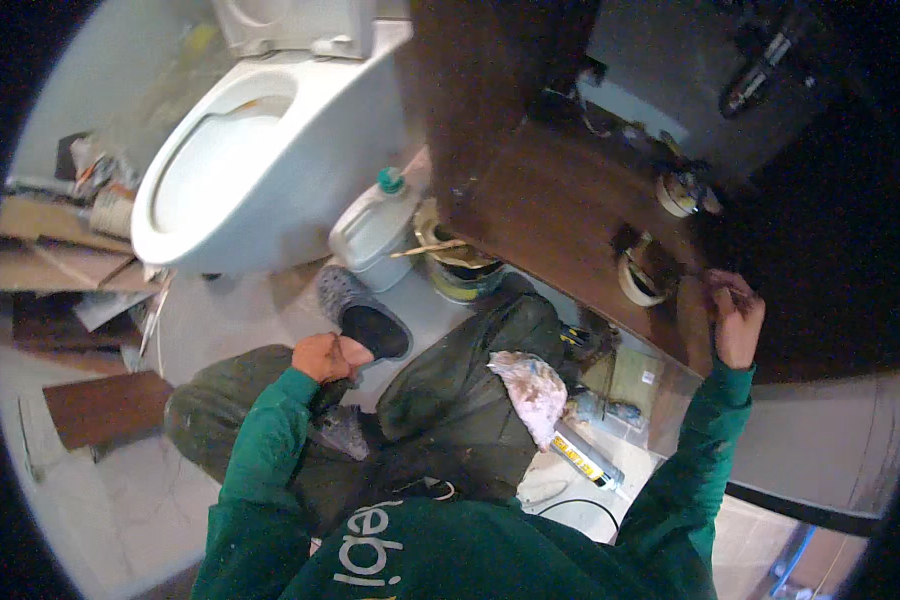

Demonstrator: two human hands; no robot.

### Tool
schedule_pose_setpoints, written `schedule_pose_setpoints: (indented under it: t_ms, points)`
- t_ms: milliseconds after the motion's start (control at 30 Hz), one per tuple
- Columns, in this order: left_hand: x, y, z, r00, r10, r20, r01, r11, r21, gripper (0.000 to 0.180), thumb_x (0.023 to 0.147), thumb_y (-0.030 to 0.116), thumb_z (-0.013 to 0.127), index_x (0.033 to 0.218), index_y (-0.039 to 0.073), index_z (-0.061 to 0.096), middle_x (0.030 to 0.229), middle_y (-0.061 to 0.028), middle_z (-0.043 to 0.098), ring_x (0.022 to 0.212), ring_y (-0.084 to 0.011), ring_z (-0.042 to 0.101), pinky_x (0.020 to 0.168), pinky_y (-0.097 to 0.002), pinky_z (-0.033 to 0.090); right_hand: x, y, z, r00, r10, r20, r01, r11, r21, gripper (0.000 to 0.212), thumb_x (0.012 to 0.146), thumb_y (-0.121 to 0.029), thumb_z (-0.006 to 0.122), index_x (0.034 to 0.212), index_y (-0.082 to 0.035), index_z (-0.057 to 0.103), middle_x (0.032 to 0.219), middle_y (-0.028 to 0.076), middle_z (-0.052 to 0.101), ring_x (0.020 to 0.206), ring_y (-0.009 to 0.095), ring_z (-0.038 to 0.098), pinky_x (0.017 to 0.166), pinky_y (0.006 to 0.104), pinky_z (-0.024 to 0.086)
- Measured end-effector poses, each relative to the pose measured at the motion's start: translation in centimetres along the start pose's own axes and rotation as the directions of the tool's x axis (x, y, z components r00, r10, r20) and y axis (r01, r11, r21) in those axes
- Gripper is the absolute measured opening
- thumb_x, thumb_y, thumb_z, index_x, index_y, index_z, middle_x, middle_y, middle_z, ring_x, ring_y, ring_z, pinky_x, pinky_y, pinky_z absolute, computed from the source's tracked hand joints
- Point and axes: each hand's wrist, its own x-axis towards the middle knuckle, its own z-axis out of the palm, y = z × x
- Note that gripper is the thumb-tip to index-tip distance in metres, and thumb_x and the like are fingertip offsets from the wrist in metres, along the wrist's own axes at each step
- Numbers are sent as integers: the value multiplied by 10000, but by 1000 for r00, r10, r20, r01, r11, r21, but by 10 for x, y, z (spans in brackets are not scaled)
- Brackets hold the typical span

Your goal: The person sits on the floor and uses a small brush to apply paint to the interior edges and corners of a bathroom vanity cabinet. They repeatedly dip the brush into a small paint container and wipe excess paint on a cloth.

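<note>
My left hand [324, 357] rests near my lower leg, beside a grey clog [373, 320] on my foot. Its fingers are curled in, and whatever they may hold is hidden. On the right, my right hand [737, 318] reaches to the front edge of a dark brown cabinet [550, 215]. Those fingers are bent and closed, dim in the shadow, so their contents cannot be made out. Just left of that hand, a roll of tape [638, 283] lies on the cabinet floor. Farther in sits another round, pale-rimmed item [677, 195].
A white toilet [270, 170] stands at the far left, with a white jug [375, 235] and an open bucket [460, 275] beside it. By my right leg lie a stained rag [532, 392] and a sealant cartridge [585, 460]. Cardboard [65, 245] is stacked at left.
</note>
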Motion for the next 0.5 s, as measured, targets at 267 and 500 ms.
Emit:
schedule_pose_setpoints:
  t_ms: [267, 500]
  points:
    - [-7, 8, -5, 996, -83, -37, 89, 972, 219, 483, 506, 382, 778, 830, 34, 691, 865, -192, 692, 818, -378, 673, 747, -441, 539, -5, -2, -6, 997, -24, -67, 20, 999, -48, 187, 877, -114, 568, 957, 5, 687, 901, 62, 700, 827, 133, 607, 772, 281, 485]
    - [-10, 18, -17, 983, -182, -29, 181, 928, 325, 502, 517, 394, 791, 873, 49, 714, 895, -180, 702, 851, -362, 681, 767, -427, 546, -6, -1, -14, 999, -37, -14, 35, 994, -99, 197, 860, -116, 573, 938, 25, 685, 869, 64, 701, 819, 144, 624, 774, 283, 494]
